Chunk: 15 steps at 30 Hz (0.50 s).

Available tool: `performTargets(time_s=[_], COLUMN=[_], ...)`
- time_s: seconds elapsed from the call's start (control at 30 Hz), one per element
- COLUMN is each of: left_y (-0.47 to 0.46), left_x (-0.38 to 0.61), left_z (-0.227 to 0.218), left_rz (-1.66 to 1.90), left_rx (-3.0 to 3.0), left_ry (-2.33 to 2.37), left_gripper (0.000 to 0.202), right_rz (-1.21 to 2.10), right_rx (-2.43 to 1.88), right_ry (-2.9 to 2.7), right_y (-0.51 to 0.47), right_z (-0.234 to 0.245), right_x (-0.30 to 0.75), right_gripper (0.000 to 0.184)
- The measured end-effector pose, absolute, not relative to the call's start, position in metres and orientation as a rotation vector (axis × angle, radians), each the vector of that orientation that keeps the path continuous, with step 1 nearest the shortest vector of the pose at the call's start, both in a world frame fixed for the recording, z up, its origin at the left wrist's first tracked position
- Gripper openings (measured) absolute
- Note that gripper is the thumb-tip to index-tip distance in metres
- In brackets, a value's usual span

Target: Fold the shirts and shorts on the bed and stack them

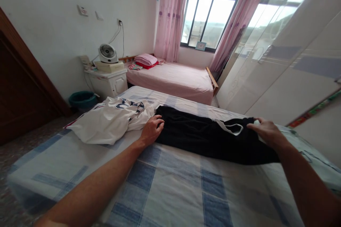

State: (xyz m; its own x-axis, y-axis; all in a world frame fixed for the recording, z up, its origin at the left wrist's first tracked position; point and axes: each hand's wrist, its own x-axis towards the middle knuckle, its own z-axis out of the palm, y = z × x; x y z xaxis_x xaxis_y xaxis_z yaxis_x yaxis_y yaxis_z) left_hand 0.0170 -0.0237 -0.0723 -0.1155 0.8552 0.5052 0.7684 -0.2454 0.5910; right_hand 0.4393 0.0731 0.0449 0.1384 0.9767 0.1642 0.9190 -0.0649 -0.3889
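Observation:
A pair of black trousers [197,134] with a white drawstring [229,127] lies folded lengthwise across the bed in front of me. At its left end is my left hand [153,127], with fingers curled onto the edge of the cloth. My right hand [263,131] pinches the waist end on the right, where a small white bit shows by the fingertips. Just left of the trousers, a white shirt [103,124] with dark lettering lies loosely crumpled.
Under the clothes is a blue-and-white checked bedsheet [176,177]. Beyond stands a second bed [176,78] with pink bedding. A small fan [108,52] sits on a box over a white nightstand [106,79], near a green bin [82,99]. Glossy wardrobe doors [266,67] line the right.

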Motion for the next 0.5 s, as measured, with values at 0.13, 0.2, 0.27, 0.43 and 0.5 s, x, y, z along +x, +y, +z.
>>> performTargets(time_s=[0.13, 0.2, 0.27, 0.43, 0.5], left_y=[-0.019, -0.017, -0.015, -0.014, -0.019], left_x=[0.011, 0.008, 0.004, -0.004, -0.004], left_z=[-0.069, -0.07, -0.071, -0.069, -0.062], left_rz=[1.479, 1.593, 1.728, 2.052, 2.138], left_rx=[1.779, 1.592, 1.324, 0.891, 0.929], left_ry=[1.796, 1.728, 1.625, 1.518, 1.623], left_gripper=[0.024, 0.025, 0.028, 0.037, 0.038], right_rz=[-0.139, -0.154, -0.072, 0.2, 0.179], right_rx=[-1.915, -1.753, -1.552, -1.18, -1.307], right_ry=[-2.082, -2.189, -2.275, -2.419, -2.332], right_y=[0.071, 0.066, 0.058, 0.053, 0.067], right_z=[0.096, 0.1, 0.096, 0.081, 0.073], right_x=[0.326, 0.263, 0.21, 0.166, 0.182], right_gripper=[0.049, 0.049, 0.057, 0.058, 0.052])
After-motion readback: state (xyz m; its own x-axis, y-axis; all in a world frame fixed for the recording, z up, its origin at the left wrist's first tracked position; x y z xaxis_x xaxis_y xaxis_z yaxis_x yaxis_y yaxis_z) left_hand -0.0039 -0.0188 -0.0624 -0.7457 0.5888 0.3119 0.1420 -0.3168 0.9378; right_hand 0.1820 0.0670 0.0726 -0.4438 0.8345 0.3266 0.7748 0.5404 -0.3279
